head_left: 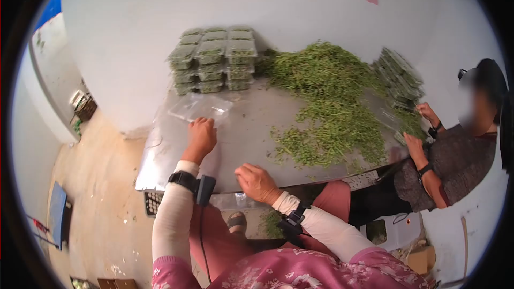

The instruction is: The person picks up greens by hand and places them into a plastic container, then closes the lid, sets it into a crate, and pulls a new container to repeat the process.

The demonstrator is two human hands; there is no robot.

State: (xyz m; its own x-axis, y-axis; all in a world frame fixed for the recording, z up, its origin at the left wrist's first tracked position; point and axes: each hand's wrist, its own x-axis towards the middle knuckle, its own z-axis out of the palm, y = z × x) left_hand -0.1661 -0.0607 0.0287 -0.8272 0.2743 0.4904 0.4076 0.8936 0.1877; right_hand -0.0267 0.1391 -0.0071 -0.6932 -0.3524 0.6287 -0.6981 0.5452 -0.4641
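Note:
My left hand (202, 138) is closed at the near edge of a clear, open plastic clamshell box (217, 108) lying on the metal table (251, 128). No greens show inside that box. My right hand (258, 183) hovers by the table's front edge with its fingers curled in; whatever they may hold is hidden. To the right of both hands spreads a large heap of green leafy sprigs (326, 75), thinning toward the front. Behind the box stand stacked clear boxes filled with greens (214, 56).
At the right end a co-worker (450, 160) sits with both hands near greens and another stack of filled boxes (399, 77). A white wall (294, 10) borders the table's back. Below are a black crate (153, 203) and a white container (399, 233).

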